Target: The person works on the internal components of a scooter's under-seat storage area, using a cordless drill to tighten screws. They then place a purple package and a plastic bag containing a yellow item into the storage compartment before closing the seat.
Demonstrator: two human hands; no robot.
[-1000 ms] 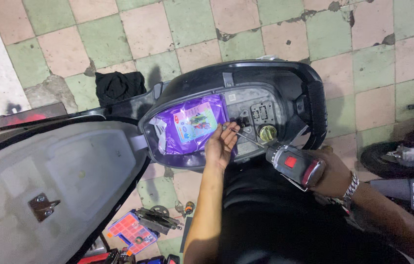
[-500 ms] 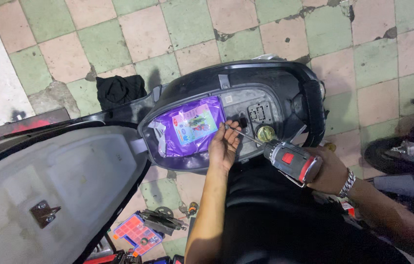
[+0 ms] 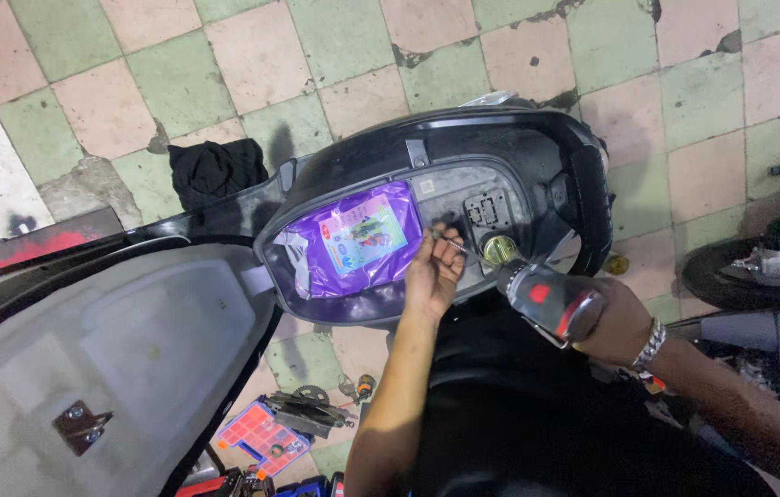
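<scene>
The person is leaning over an open scooter storage compartment [image 3: 537,166], a black tub under a seat [image 3: 104,359] that is standing tipped up, its pale underside and metal latch facing the camera. The right hand [image 3: 615,322] is wrapping closed around the grip of a cordless drill driver [image 3: 546,296], grey and black with a red patch, and is pointing its long bit [image 3: 456,245] toward the floor of the tub. The left hand [image 3: 433,271] is reaching in from below, its fingers [image 3: 450,250] pinched narrowly around the tip of the bit, right where it is meeting the compartment floor beside a small black square fitting [image 3: 486,210]; whether a screw is sitting between the fingertips cannot be told. Just beside the drill's nose a round brass-coloured fuel cap [image 3: 500,248] is showing. A purple plastic packet [image 3: 353,241] with a coloured label is lying in the left half of the tub, close to the left hand but not touching it. A metal wristband [image 3: 649,345] is circling the right wrist. On the chequered green and pink tile floor [image 3: 335,55] a black cloth [image 3: 217,170] is lying beyond the scooter, and an orange parts box [image 3: 261,437] with loose tools is sitting below the seat. Another motorcycle [image 3: 767,267] is standing at the right edge.
</scene>
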